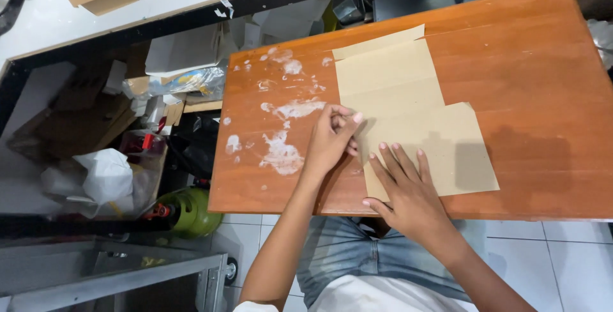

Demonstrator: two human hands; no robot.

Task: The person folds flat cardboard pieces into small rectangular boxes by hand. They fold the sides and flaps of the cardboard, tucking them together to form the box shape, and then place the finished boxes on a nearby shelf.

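Head view: flat cardboard sheet point(408, 114) is pressed down by the right hand point(405, 187), fingers spread; its edge is pinched by the left hand point(329, 143). Folds should be kept straight.

Flat tan cardboard sheet point(408, 114) on a reddish-brown wooden table point(530, 69) blotched with white smears. Green gas cylinder point(191, 213) below; pale blue jeans point(351, 254).
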